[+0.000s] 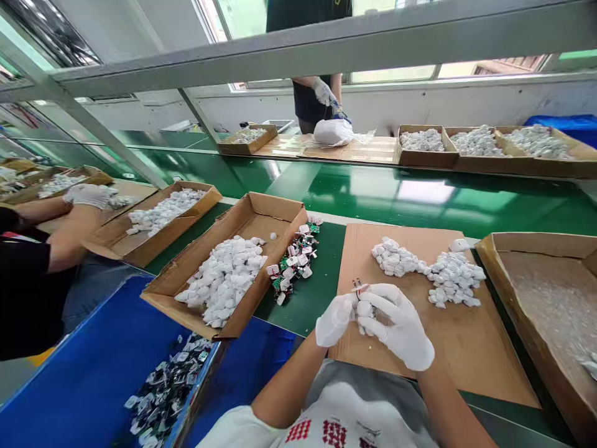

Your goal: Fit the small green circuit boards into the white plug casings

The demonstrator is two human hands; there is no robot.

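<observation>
Your left hand (pixel 336 320) and right hand (pixel 396 323) are closed on small white pieces (pixel 365 309) above the cardboard sheet (pixel 466 348). They look light, stiff and smooth; pinch their rims, sparing the thin leads (pixel 357 284). A loose pile (pixel 454 278) lies to the right.

Head-worn view, forward and down, close above bench (pixel 326 267) (seemingly wide-angle)

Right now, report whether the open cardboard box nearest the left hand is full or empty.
Neither: the cardboard box is partly filled. White pieces heap in its nearer part, while bare cardboard shows at the far end.
</observation>
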